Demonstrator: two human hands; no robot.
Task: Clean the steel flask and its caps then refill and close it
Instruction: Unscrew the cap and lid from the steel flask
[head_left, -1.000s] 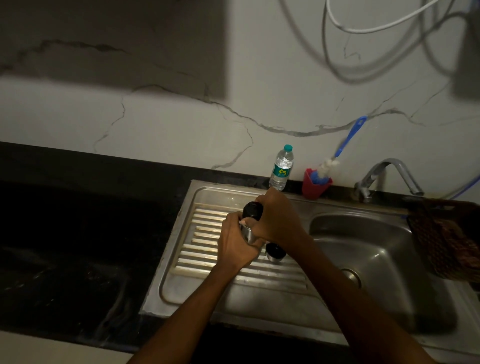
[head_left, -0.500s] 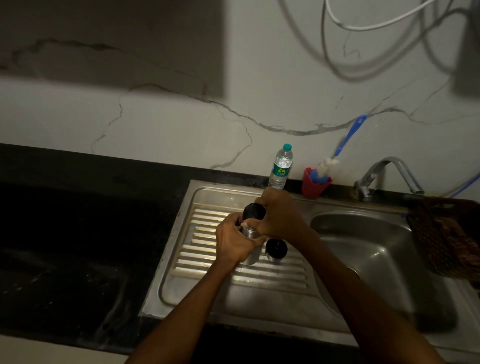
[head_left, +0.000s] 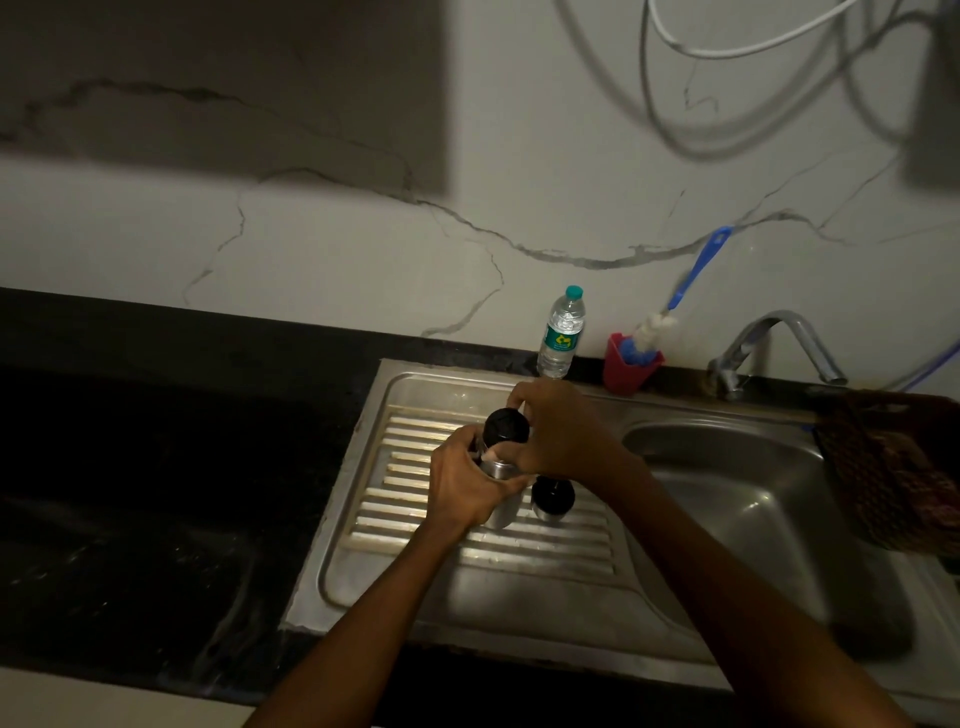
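Note:
The steel flask (head_left: 500, 499) stands upright on the ribbed drainboard (head_left: 410, 519) of the sink. My left hand (head_left: 462, 483) grips its body. A black inner cap (head_left: 505, 427) sits at the flask's mouth, and my right hand (head_left: 558, 434) holds it from the right with curled fingers. A second cap (head_left: 553, 498), black on top with a steel rim, stands on the drainboard just right of the flask, partly under my right wrist.
A clear water bottle (head_left: 561, 335) and a red cup (head_left: 628, 369) holding a blue-handled bottle brush (head_left: 675, 306) stand at the back wall. The tap (head_left: 774, 340) arches over the sink basin (head_left: 753, 499). A dark cloth (head_left: 893, 467) hangs at the right edge. Black counter lies to the left.
The black cap has come more into sight above my left hand, and my right hand has shifted slightly around it. The flask stays in place.

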